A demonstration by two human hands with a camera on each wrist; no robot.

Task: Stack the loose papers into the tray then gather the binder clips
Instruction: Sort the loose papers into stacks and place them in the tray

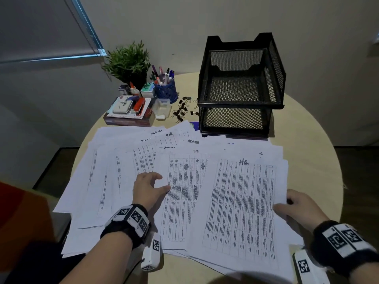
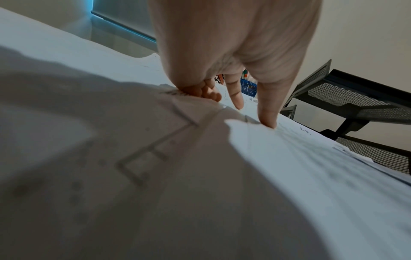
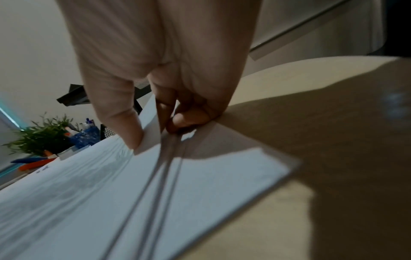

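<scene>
Loose printed papers (image 1: 184, 181) lie fanned across the round table. My left hand (image 1: 162, 182) rests on them left of centre, thumb laid on the sheet marked I.T.; in the left wrist view its fingertips (image 2: 270, 121) touch paper (image 2: 311, 167). My right hand (image 1: 287, 203) pinches the right edge of the sheet marked HR (image 1: 242, 201). The right wrist view shows its thumb on top and its fingers (image 3: 184, 119) tucked between several sheet edges (image 3: 111, 184). The black mesh two-tier tray (image 1: 240, 103) stands behind the papers, nothing in its top tier. Black binder clips (image 1: 182, 111) lie scattered left of it.
At the back left stand a potted plant (image 1: 128, 62), a blue pen cup (image 1: 165, 89), a glue bottle (image 1: 134, 90), a clear plastic box (image 1: 162, 108) and a red stapler (image 1: 139, 105) on a stack of books. Bare tabletop (image 1: 317, 171) shows right of the papers.
</scene>
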